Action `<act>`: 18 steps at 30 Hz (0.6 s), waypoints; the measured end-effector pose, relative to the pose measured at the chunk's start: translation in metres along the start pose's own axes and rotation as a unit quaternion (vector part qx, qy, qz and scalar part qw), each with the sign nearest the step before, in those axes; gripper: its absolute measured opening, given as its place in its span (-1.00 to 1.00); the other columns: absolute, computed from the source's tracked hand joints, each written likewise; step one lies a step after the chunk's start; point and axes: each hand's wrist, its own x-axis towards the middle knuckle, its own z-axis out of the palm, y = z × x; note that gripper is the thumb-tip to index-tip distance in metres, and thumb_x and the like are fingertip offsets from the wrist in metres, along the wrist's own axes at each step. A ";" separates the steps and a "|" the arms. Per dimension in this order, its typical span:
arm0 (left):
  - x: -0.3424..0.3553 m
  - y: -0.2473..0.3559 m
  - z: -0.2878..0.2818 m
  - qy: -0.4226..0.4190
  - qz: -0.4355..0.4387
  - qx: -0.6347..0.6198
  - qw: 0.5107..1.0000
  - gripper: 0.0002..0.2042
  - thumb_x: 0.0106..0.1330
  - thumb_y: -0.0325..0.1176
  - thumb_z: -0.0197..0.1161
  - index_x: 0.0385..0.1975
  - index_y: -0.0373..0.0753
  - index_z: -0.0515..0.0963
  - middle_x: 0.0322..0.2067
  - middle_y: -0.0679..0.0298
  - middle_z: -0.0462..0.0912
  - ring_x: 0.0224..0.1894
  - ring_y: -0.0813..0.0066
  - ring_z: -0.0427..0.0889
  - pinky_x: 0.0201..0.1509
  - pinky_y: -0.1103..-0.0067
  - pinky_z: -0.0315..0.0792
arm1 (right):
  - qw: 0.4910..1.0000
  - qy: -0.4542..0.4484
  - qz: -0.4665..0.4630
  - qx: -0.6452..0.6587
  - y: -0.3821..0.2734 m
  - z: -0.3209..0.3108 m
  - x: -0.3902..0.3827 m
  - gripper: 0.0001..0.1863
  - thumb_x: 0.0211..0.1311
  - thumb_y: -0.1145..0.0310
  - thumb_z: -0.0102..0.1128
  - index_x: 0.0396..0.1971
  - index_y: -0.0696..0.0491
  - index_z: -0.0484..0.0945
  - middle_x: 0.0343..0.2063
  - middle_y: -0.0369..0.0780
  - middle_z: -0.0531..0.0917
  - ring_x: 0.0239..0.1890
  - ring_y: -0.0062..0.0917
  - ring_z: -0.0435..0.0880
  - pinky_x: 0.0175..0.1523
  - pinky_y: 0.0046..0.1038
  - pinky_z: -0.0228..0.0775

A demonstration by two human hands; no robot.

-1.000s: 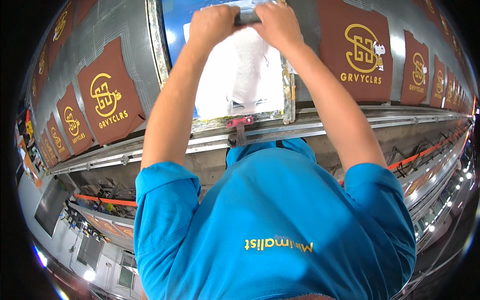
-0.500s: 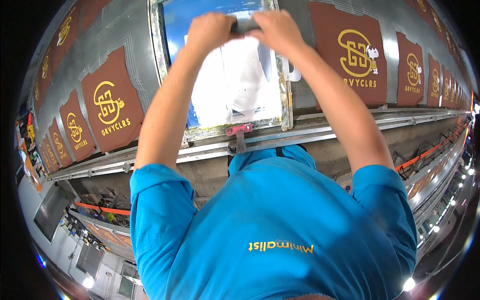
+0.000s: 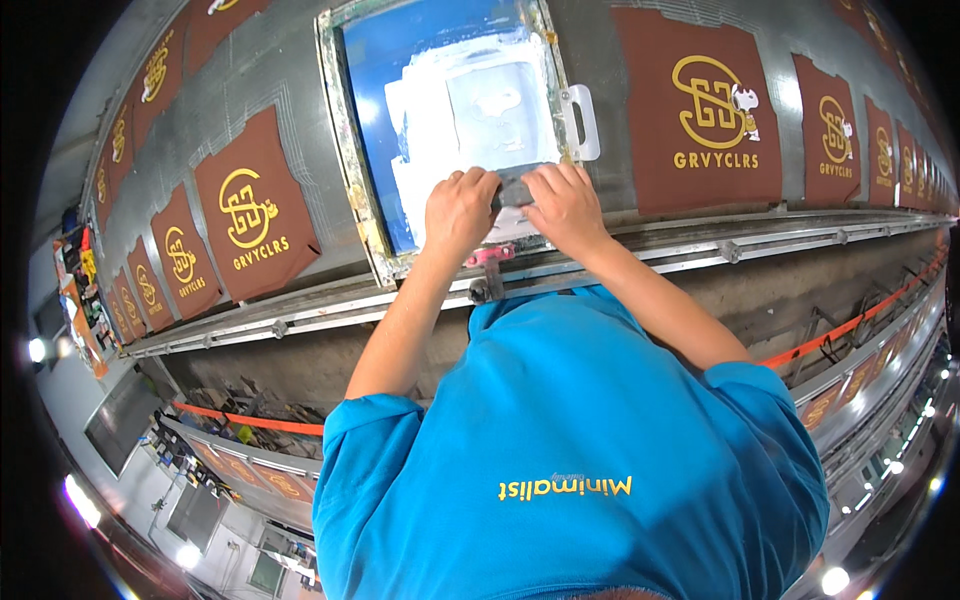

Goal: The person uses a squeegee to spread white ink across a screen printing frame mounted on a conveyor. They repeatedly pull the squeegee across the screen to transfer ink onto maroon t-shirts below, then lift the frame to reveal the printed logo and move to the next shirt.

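Observation:
Both my hands hold a dark grey squeegee (image 3: 512,187) low on a printing screen near its close edge. My left hand (image 3: 460,208) is closed round its left part, my right hand (image 3: 562,205) round its right part. The screen's metal frame (image 3: 555,80) surrounds blue mesh (image 3: 380,60) coated with white ink (image 3: 430,120), where a faint pale design (image 3: 497,103) shows above the squeegee. A white handle (image 3: 580,122) stands out at the frame's right side. Below my hands a pink clamp (image 3: 487,255) is at the rail.
The long grey printing table (image 3: 595,40) bears rows of brown fabric pieces (image 3: 690,40) with yellow prints, on both sides of the screen. A metal rail (image 3: 730,250) runs along its near edge. Lower beyond it are an orange strip (image 3: 805,345) and another row of printed pieces.
My hands and the squeegee have moved from the screen's far end down toward my body. The faint design in the white ink now shows above them. My arms are more bent.

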 end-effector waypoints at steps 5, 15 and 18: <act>-0.036 0.002 0.018 0.076 0.061 -0.058 0.993 -0.50 0.06 -0.45 0.47 0.11 -0.09 0.67 0.01 0.25 0.75 0.02 0.15 0.72 0.05 0.34 0.60 | 0.975 0.139 0.155 0.084 0.046 -0.009 0.027 -0.60 0.30 0.04 0.40 -0.09 0.05 0.65 -0.05 -0.12 0.66 0.09 -0.16 0.59 0.13 -0.11 0.39; 0.083 -0.033 -0.062 -0.148 0.000 -0.028 0.989 -0.64 0.25 -0.41 0.28 0.06 0.00 0.71 -0.17 0.17 0.81 -0.10 0.11 0.78 -0.02 0.26 0.61 | 0.860 0.158 0.438 0.209 0.087 0.034 0.061 -0.59 0.33 0.11 0.27 -0.06 0.15 0.70 -0.17 0.01 0.79 -0.05 -0.05 0.76 0.08 -0.19 0.56; 0.117 -0.039 -0.087 -0.094 -0.008 -0.008 0.995 -0.65 0.30 -0.41 0.30 0.08 0.01 0.70 -0.11 0.23 0.79 -0.07 0.12 0.76 -0.02 0.27 0.61 | 0.866 0.172 0.428 0.192 0.068 0.012 0.064 -0.62 0.34 0.12 0.25 -0.07 0.12 0.70 -0.17 -0.01 0.79 -0.06 -0.06 0.77 0.07 -0.19 0.56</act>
